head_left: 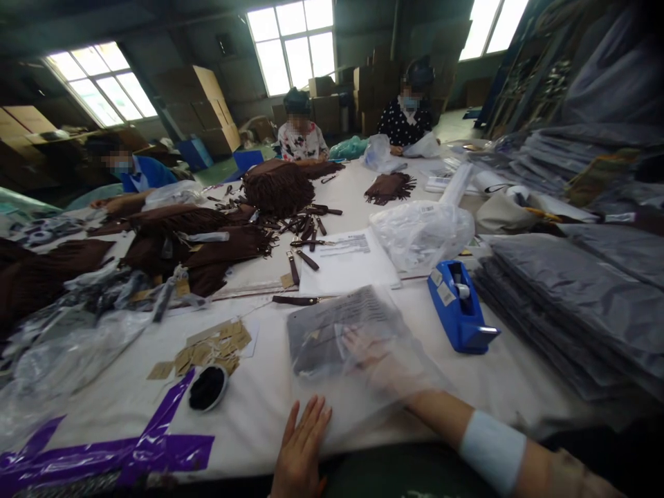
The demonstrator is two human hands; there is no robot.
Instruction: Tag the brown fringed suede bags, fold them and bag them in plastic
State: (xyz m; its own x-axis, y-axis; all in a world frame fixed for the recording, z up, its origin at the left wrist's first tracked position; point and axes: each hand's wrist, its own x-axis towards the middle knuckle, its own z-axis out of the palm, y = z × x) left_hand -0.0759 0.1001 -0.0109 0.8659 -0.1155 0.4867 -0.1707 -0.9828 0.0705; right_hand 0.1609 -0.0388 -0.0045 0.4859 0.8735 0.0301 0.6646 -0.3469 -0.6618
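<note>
A clear plastic bag (pixel 357 408) lies on the white-covered table in front of me, with a dark grey flat item (pixel 314 346) inside its far part. My right hand (pixel 371 356) is inside the bag, seen blurred through the film, its fingers stretched out over the right side of the grey item. At the bag's near left edge, my left hand (pixel 303 443) rests flat with its fingers extended and holds nothing. Just beyond the bag are a brown leather strap (pixel 295 300) and a white printed sheet (pixel 347 266).
On the right stand a blue tape dispenser (pixel 459 308) and stacked grey bagged goods (pixel 581 290). Left are tan tags (pixel 215 349), a round black pad (pixel 207 389) and purple tape (pixel 135 446). Brown fringed pieces (pixel 280 187) are piled farther back, where several people sit.
</note>
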